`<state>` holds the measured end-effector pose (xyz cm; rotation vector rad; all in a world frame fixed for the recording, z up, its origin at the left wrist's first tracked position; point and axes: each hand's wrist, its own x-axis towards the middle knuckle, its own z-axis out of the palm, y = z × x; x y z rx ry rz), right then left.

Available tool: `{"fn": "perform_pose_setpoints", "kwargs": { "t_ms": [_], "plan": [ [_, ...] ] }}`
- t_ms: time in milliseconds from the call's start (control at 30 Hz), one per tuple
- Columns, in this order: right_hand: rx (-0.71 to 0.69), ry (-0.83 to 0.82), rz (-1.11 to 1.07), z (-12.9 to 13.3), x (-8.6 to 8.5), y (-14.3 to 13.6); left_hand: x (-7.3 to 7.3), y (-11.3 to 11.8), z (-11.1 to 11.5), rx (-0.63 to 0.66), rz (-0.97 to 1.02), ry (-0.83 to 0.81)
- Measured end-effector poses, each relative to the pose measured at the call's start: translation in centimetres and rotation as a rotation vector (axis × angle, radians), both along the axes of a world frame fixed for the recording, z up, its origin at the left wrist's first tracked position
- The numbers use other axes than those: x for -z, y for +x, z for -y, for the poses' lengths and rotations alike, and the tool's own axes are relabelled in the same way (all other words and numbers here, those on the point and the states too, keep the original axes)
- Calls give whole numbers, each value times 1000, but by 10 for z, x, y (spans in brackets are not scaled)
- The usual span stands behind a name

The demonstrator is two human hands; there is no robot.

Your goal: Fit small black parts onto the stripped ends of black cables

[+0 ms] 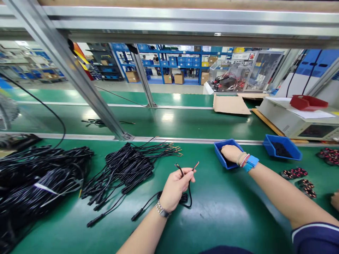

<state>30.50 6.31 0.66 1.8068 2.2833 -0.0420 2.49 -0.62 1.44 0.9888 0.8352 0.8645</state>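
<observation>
My left hand (174, 187), with a metal watch at its wrist, pinches a thin black cable (190, 197) near its split end. Two wire tips stick out past the fingers, one reddish. Under that hand the rest of the cable lies coiled on the green bench, and its black connector (137, 215) points to the lower left. My right hand (231, 153) reaches into a small blue bin (218, 151) holding something dark. Its fingers are hidden inside, so what they touch cannot be made out. A blue strap and bead bracelets circle that wrist.
A pile of black cables (129, 162) with stripped ends lies left of my hands, with a larger cable heap (53, 176) beyond it. Rightward are a second blue bin (268, 150), small dark parts (293, 173) and another person's hand (335, 201). A metal post (79, 70) slants overhead.
</observation>
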Motion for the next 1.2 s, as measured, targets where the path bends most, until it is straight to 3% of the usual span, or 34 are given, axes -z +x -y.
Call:
{"fn": "perform_pose_setpoints", "kwargs": {
  "t_ms": [400,800,1200],
  "plan": [
    [64,-10,-198,5,-2,29,-2,0,1,8,22,-10],
    [121,-32,-530,17,-4,35,-1,1,0,7,25,-27],
    [301,-90,-816,22,-13,34,0,1,0,24,53,-33]
  ]
}}
